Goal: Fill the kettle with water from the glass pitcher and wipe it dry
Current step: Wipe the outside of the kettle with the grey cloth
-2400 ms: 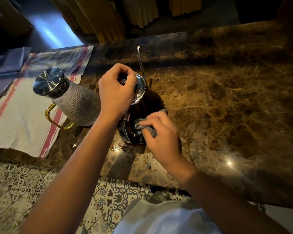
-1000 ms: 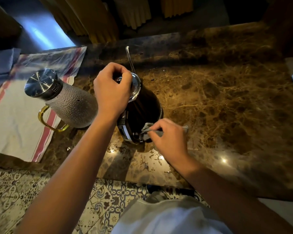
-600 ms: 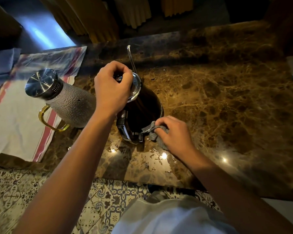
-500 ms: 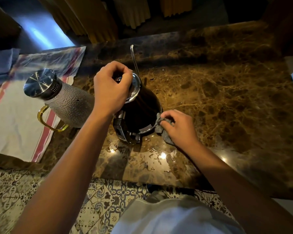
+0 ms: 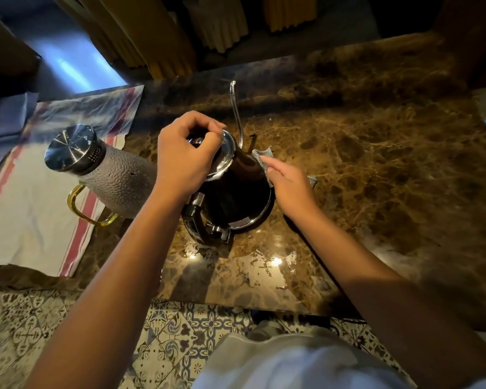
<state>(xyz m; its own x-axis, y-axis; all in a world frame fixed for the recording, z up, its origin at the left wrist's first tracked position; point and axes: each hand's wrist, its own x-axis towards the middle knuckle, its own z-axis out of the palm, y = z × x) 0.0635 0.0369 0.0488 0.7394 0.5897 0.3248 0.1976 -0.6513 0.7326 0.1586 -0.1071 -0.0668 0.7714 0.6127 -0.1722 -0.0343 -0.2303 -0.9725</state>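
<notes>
Counter surroundings
A striped towel (image 5: 31, 220) lies on the marble counter (image 5: 376, 164); patterned floor tiles (image 5: 40, 332) below, yellow curtains (image 5: 157, 37) behind.

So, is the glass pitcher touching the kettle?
Cannot tell. In the head view, the left hand and forearm cover the place between the glass pitcher and the kettle, so neither contact nor a gap shows.
</notes>
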